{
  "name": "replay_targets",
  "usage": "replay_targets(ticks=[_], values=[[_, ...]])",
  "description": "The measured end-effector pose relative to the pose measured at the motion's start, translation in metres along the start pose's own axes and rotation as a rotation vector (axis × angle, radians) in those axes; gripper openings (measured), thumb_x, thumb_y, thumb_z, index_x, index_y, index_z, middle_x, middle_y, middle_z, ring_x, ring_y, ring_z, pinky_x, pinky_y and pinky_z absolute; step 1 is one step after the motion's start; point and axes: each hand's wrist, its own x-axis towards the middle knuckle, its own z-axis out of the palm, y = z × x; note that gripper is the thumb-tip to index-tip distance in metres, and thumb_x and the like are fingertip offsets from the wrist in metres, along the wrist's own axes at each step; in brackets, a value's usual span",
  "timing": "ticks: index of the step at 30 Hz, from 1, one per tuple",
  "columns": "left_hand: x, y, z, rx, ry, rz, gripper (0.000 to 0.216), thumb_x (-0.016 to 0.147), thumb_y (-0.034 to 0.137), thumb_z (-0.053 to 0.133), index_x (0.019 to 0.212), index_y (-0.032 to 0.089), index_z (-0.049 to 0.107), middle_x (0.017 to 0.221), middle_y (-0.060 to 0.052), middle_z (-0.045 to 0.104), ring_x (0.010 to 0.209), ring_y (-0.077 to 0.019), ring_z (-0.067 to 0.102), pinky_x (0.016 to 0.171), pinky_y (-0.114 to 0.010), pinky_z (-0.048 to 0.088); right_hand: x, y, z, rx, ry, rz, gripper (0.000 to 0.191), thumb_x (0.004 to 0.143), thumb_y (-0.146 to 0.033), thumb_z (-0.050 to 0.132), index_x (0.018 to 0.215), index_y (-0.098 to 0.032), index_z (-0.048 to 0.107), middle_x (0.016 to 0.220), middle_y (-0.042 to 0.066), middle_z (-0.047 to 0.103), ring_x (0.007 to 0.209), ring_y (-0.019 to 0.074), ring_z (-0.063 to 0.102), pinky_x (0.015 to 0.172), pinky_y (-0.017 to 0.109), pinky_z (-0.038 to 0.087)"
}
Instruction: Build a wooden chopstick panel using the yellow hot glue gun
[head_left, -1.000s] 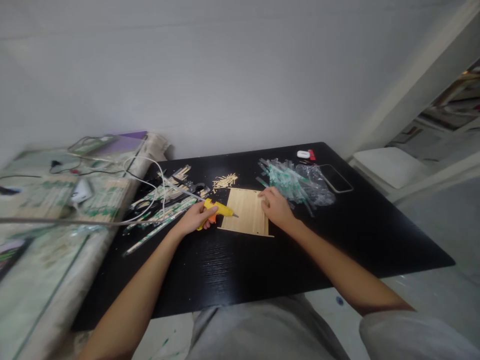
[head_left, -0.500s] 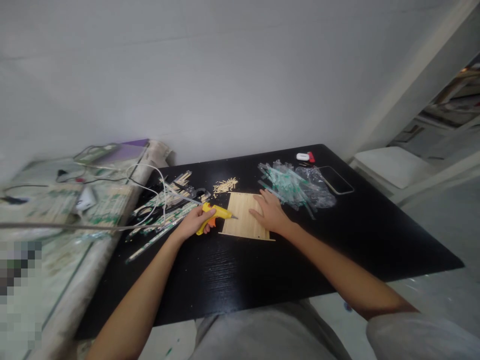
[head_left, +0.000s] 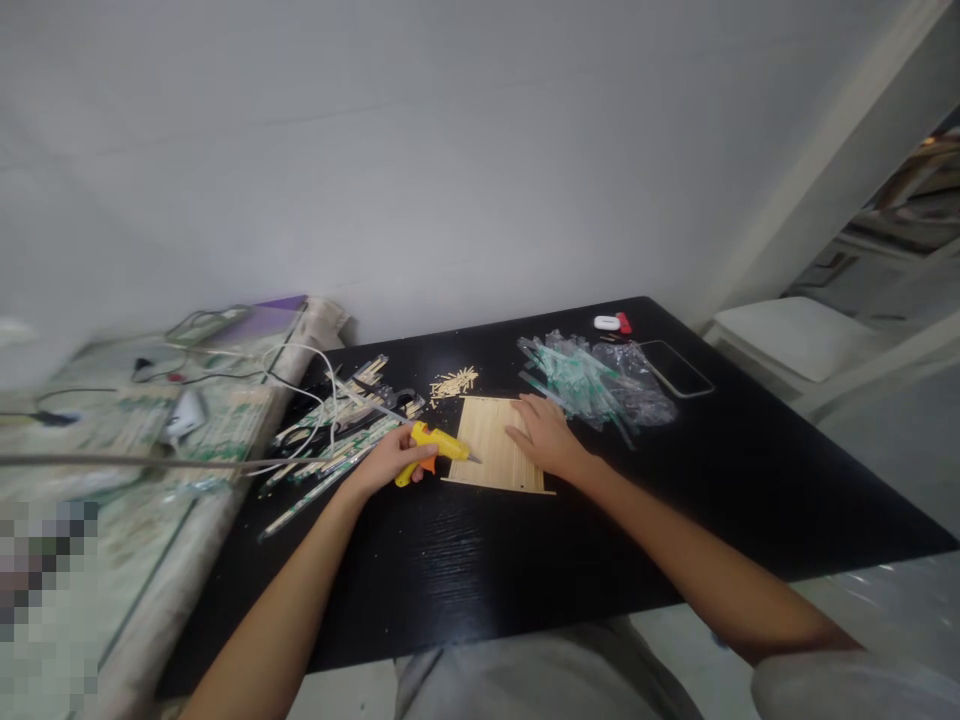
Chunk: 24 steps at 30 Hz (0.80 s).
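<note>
My left hand (head_left: pixel 390 462) is wrapped round the handle of a yellow hot glue gun (head_left: pixel 442 442) with an orange trigger. The gun's metal nozzle points right, over a flat panel of pale wooden sticks (head_left: pixel 487 450) laid side by side. Whether the nozzle touches the panel I cannot tell. On the panel's right side rests my right hand (head_left: pixel 546 432), palm down with its fingers spread. Thin sticks run along the panel's near and far edges, and the near one juts out at the ends. A small pile of short wooden sticks (head_left: pixel 454 384) lies just behind the panel.
Left of the gun lie packs of wooden sticks (head_left: pixel 322 480) and black scissors (head_left: pixel 296 440). A white cable (head_left: pixel 330 375) loops above them. To the right are plastic wrappers (head_left: pixel 574 375), a phone (head_left: pixel 675 368) and a white case (head_left: pixel 606 323). A covered surface adjoins on the left.
The whole view has shifted slightly, so the table sits a little lower in it. Both hands keep their places, with the glue gun still held over the panel.
</note>
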Motion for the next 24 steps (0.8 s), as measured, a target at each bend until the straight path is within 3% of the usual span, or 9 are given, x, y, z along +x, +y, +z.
replay_targets(ticks=[2, 7, 11, 15, 19, 24], values=[[0.002, 0.008, 0.000, -0.050, 0.047, -0.007, 0.040, 0.074, 0.045, 0.081, 0.093, 0.017, 0.060, 0.057, 0.003, 0.064, 0.042, -0.0121, 0.058, 0.041, -0.019, 0.041, 0.000, -0.001, 0.000, 0.006, -0.003, 0.009, 0.049, 0.102, -0.041, 0.047, 0.140, -0.012, 0.057, 0.149, 0.022, 0.054, 0.144, 0.0371, 0.045, 0.121, 0.058, 0.029], [0.029, 0.044, -0.005, -0.189, 0.349, 0.096, 0.028, 0.071, 0.032, 0.072, 0.092, 0.015, 0.063, 0.074, -0.003, 0.070, 0.057, -0.0145, 0.064, 0.055, -0.026, 0.053, 0.000, -0.004, 0.000, -0.016, -0.033, 0.025, 0.049, 0.102, -0.040, 0.048, 0.141, -0.011, 0.056, 0.150, 0.022, 0.053, 0.145, 0.0362, 0.044, 0.122, 0.057, 0.027], [0.058, 0.063, -0.011, -0.154, 0.429, 0.188, 0.033, 0.073, 0.032, 0.072, 0.100, 0.019, 0.059, 0.085, -0.001, 0.069, 0.066, -0.0138, 0.064, 0.064, -0.027, 0.053, -0.001, -0.006, -0.004, -0.035, -0.054, 0.023, 0.049, 0.103, -0.038, 0.047, 0.142, -0.010, 0.055, 0.151, 0.022, 0.052, 0.146, 0.0356, 0.043, 0.124, 0.056, 0.024], [0.072, 0.059, -0.013, 0.280, 0.615, 0.364, 0.030, 0.080, 0.031, 0.070, 0.105, 0.020, 0.059, 0.094, -0.004, 0.070, 0.081, -0.0208, 0.067, 0.077, -0.035, 0.053, -0.002, -0.005, -0.008, -0.012, -0.051, -0.007, 0.050, 0.100, -0.036, 0.051, 0.142, -0.009, 0.055, 0.147, 0.022, 0.055, 0.142, 0.0350, 0.046, 0.123, 0.056, 0.024], [0.071, 0.050, -0.008, 0.667, 0.548, 0.526, 0.028, 0.087, 0.026, 0.065, 0.114, 0.020, 0.062, 0.109, -0.008, 0.071, 0.100, -0.0255, 0.066, 0.092, -0.041, 0.051, -0.003, -0.004, -0.013, 0.041, -0.027, -0.046, 0.048, 0.095, -0.032, 0.056, 0.138, -0.010, 0.058, 0.137, 0.020, 0.060, 0.129, 0.0347, 0.052, 0.116, 0.054, 0.032], [0.079, 0.053, 0.024, 0.736, 0.484, 0.562, 0.037, 0.086, 0.014, 0.062, 0.122, 0.021, 0.059, 0.111, -0.007, 0.069, 0.101, -0.0238, 0.065, 0.092, -0.038, 0.051, -0.003, -0.008, -0.016, 0.083, -0.045, -0.047, 0.048, 0.091, -0.030, 0.060, 0.135, -0.011, 0.060, 0.130, 0.018, 0.060, 0.121, 0.0342, 0.051, 0.107, 0.051, 0.037]])
